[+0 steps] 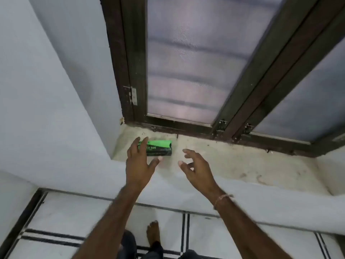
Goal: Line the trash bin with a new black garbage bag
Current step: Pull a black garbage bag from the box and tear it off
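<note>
Windowsill (233,161), green garbage-bag pack (161,147), left hand (139,165) fingers spread over it, right hand (198,170) fingers relaxed

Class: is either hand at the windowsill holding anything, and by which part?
Nothing is gripped. The left hand spreads open over the left end of the green garbage bag pack; the right hand is open beside it.

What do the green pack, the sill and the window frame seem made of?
The green pack: glossy printed wrapper, plastic or card, sheen on top.
The sill: matte speckled stone or concrete, stained.
The window frame: probably dark-stained wood, dull and scuffed, metal hinge screwed on.
</note>
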